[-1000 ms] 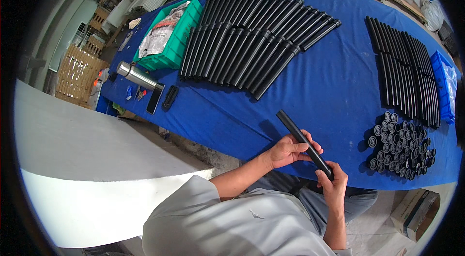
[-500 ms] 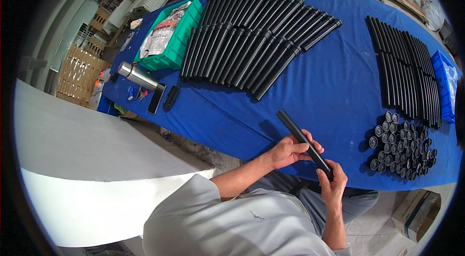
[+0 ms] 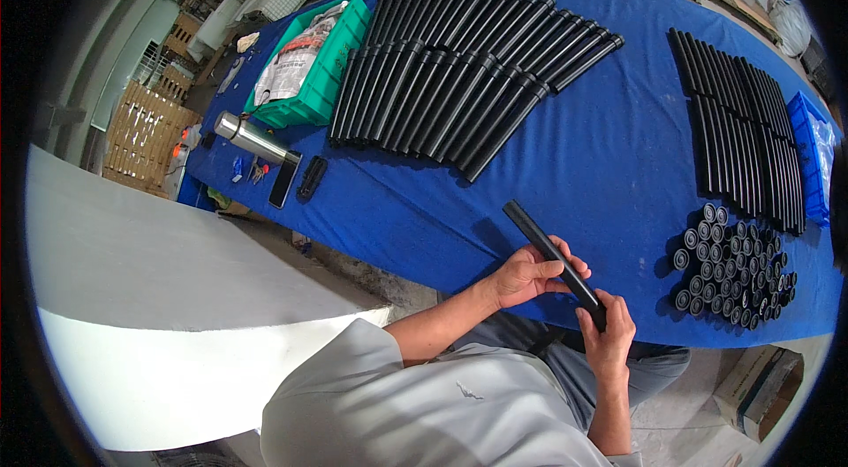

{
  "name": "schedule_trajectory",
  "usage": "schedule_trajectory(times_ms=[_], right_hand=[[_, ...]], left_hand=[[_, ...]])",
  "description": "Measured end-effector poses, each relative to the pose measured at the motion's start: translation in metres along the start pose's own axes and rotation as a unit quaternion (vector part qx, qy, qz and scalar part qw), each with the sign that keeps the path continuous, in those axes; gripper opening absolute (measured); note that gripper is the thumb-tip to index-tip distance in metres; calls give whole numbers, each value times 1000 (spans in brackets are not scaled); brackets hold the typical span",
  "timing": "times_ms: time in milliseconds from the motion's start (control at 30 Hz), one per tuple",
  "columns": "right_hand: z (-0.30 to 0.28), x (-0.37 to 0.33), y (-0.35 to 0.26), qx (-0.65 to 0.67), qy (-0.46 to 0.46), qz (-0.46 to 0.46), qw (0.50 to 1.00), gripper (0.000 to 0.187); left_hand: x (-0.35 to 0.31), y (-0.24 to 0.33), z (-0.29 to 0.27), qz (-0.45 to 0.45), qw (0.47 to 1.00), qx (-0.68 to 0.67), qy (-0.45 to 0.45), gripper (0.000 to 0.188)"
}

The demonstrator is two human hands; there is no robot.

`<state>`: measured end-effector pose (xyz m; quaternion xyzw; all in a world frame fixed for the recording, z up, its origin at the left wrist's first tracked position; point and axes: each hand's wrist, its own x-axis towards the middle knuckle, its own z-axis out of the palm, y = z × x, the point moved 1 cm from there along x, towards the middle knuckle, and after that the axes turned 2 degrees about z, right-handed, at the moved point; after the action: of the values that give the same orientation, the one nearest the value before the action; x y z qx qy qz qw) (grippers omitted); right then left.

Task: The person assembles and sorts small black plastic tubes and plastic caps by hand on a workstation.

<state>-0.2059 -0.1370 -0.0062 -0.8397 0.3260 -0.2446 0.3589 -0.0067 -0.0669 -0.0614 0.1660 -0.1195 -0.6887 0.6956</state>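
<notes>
A black tube [image 3: 532, 231] slants across the near edge of the table, its upper end pointing to the far left. My left hand [image 3: 533, 277] is closed round its middle, thumb on top. At the tube's lower end my right hand [image 3: 607, 332] grips it, fingers wrapped about the tip; what that end looks like is hidden. Right of my hands stand several round black end caps [image 3: 717, 271] in a cluster. Beyond them lie rows of plain black tubes [image 3: 729, 131]. Fanned out at the far middle are more black tubes [image 3: 433, 83] with collars at their ends.
A blue cloth covers the table [image 3: 609, 149]. At left stand a green crate [image 3: 305, 113] holding a printed bag, a steel flask [image 3: 252, 138], a phone [image 3: 284, 181] and a black object [image 3: 312, 177]. A blue bin [image 3: 808, 158] sits at far right; a cardboard box [image 3: 751, 387] is on the floor.
Almost nothing differs. My right hand has shifted very slightly at the tube's lower end; the tube and my left hand stay in place.
</notes>
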Motion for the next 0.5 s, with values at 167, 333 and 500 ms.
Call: schedule_trajectory(times_ms=[167, 333, 500], right_hand=[[-2, -2, 3, 309, -64, 263, 912, 29], [2, -4, 13, 126, -15, 86, 988, 28], [-10, 2, 0, 140, -41, 118, 982, 27]], left_hand=[[-2, 1, 3, -8, 1000, 20, -12, 23], [-2, 0, 3, -9, 1000, 9, 2, 23], [-1, 2, 1, -5, 1000, 4, -26, 21]])
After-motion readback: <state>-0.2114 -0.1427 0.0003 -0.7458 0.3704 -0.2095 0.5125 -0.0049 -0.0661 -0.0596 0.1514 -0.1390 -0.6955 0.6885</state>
